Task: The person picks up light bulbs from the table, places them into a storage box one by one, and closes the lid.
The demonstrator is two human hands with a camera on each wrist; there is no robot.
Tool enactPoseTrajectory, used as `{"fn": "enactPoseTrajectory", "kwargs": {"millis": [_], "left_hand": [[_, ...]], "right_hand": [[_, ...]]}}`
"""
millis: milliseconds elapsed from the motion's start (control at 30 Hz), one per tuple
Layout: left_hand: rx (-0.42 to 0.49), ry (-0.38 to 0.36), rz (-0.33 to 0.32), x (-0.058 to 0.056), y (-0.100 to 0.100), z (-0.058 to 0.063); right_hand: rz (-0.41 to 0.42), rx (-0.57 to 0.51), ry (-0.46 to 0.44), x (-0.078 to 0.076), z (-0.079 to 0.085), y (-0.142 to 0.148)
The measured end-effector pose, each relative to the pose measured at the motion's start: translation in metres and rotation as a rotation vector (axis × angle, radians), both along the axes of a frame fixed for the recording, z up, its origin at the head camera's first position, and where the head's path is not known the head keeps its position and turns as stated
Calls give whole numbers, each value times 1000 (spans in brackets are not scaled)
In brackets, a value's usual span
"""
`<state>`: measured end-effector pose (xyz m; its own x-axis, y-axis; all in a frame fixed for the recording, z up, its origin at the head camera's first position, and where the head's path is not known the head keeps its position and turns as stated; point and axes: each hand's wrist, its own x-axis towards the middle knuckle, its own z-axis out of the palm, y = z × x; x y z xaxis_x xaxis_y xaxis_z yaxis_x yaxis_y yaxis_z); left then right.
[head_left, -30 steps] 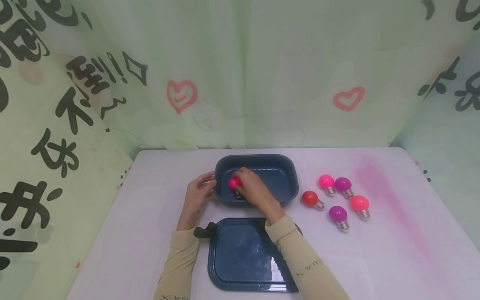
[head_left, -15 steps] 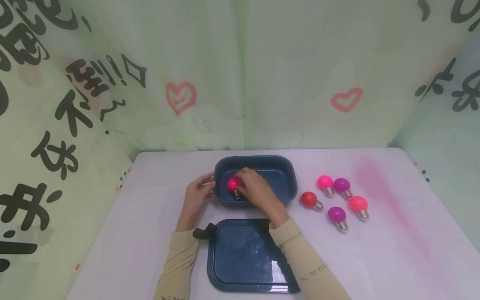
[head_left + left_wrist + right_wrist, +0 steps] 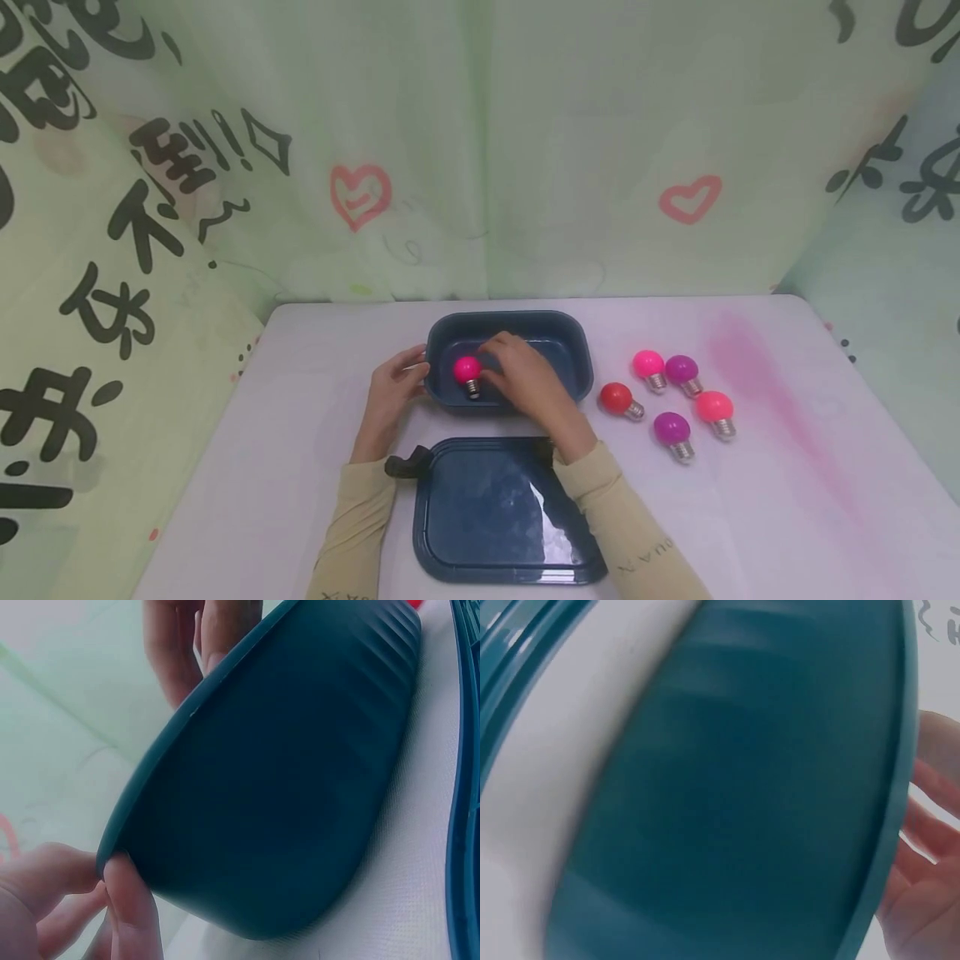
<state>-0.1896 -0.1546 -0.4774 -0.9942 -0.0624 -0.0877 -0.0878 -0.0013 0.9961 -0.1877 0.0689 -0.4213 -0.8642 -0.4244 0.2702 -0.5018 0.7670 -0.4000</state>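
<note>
My left hand [image 3: 393,392] pinches the left end of a dark blue rectangular box [image 3: 510,315], thumb and fingers on its rim, as the left wrist view also shows. A pink light bulb [image 3: 467,369] with a metal screw base lies in the left part of the box. Just right of that bulb, my right hand [image 3: 528,379] hovers over the box with its fingers parted and nothing between them. In the right wrist view the box's outer wall [image 3: 735,780] covers most of the picture, and part of the right hand [image 3: 930,877] shows behind the rim.
In front of the box lies a flat blue lid [image 3: 487,517], partly under the right sleeve. Several bulbs lie to the right: a red bulb [image 3: 617,398], a pink bulb [image 3: 648,364], a coral bulb [image 3: 715,407] and purple bulbs. Printed cloth [image 3: 570,167] hangs behind the table.
My right hand has let go of the pink bulb and drawn back a little to the right, its fingers opening. The bulb stays in the box. The left hand keeps its hold.
</note>
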Motion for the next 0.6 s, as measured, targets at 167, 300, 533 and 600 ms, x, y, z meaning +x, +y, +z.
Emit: {"fn": "enactPoseTrajectory", "kwargs": {"millis": [167,300,533,600], "left_hand": [[-4,-3,2,0,0,0],[-13,0,12,0,1,1],[-19,1,15,0,2,1],[-18,4,13,0,2,1]], "right_hand": [[-17,25,-4,4,3,9],[-25,42,26,7,4,17],[-49,40,33,14,7,32],[-55,40,34,16,8,36]]}}
